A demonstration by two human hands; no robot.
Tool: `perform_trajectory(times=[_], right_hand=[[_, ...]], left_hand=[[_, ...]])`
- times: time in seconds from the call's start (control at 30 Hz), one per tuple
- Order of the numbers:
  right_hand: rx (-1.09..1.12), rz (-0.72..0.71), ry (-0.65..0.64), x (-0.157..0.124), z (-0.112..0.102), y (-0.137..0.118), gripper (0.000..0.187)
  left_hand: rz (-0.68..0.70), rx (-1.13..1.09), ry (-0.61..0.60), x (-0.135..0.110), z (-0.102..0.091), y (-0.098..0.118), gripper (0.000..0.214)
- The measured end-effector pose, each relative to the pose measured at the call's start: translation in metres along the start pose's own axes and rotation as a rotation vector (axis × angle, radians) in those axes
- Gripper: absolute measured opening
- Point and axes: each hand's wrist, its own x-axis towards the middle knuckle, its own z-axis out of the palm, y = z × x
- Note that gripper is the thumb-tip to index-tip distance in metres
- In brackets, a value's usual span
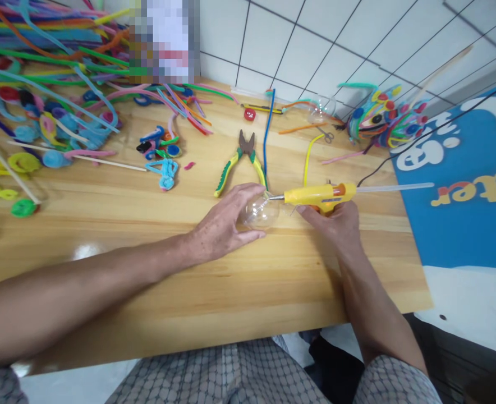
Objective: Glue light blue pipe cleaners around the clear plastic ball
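A clear, see-through ball [260, 212] rests on the wooden table, and my left hand [231, 221] is curved around its left side with thumb and fingers gripping it. In my right hand [336, 221] is a yellow hot glue gun [315, 194], lying level with its metal nozzle pointing left. The nozzle tip is at the ball's upper right; whether it touches the surface I cannot tell. A clear glue stick [395, 187] juts from the gun's back end. Just beyond my left hand lie pliers [247, 147] with green and yellow handles, their jaws apart.
Colourful pipe cleaners [54, 45] heap up at the back left, near finished pipe-cleaner figures [159, 146]. Small scissors [327, 134], a blue pipe cleaner [269, 129] and a red round piece [249, 114] lie behind. The gun's black cord [382, 163] runs right, past a bundle of decorated shapes [382, 118].
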Motion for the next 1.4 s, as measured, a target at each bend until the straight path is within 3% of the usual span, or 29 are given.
perform_trajectory(times=[0.6, 1.03, 1.4], right_hand=[[0.020, 0.018, -0.012, 0.000, 0.002, -0.004, 0.042], [0.015, 0.028, -0.030, 0.003, 0.003, -0.002, 0.026], [-0.001, 0.027, -0.009, 0.004, -0.001, 0.004, 0.033]], left_hand=[[0.019, -0.001, 0.007, -0.001, 0.001, -0.004, 0.078], [0.004, 0.003, 0.002, -0.001, 0.001, -0.003, 0.082], [0.018, -0.005, 0.016, -0.001, 0.000, -0.003, 0.078]])
